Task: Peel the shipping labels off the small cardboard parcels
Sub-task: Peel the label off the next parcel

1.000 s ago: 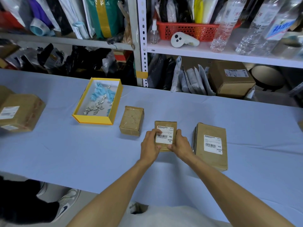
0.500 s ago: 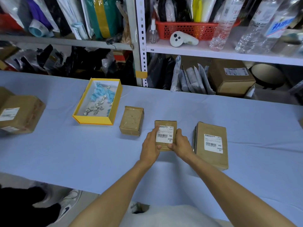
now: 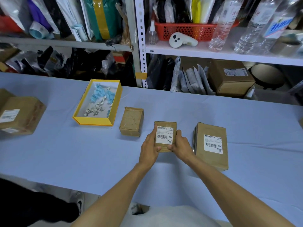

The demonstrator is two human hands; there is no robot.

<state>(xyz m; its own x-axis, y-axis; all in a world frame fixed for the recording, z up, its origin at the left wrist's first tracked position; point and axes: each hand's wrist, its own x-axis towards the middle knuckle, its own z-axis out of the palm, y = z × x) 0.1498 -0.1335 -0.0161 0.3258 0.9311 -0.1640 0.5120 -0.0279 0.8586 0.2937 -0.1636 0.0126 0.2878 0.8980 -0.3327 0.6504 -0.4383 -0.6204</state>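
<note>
The small parcel point(image 3: 165, 124) sits mid-table on the blue cloth point(image 3: 65, 158), its white label point(image 3: 164, 134) facing up and fully stuck. The left hand point(image 3: 149, 149) and right hand point(image 3: 180, 145) clasp its sides. A bare parcel point(image 3: 132, 121) lies just left, a labelled larger one point(image 3: 211, 145) right, and a yellow tray point(image 3: 96, 119) beyond.

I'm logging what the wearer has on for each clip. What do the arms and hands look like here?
Both forearms are bare, with no sleeves in sight. The left hand and the right hand wear no gloves, and no rings, watch or bands show.
</note>
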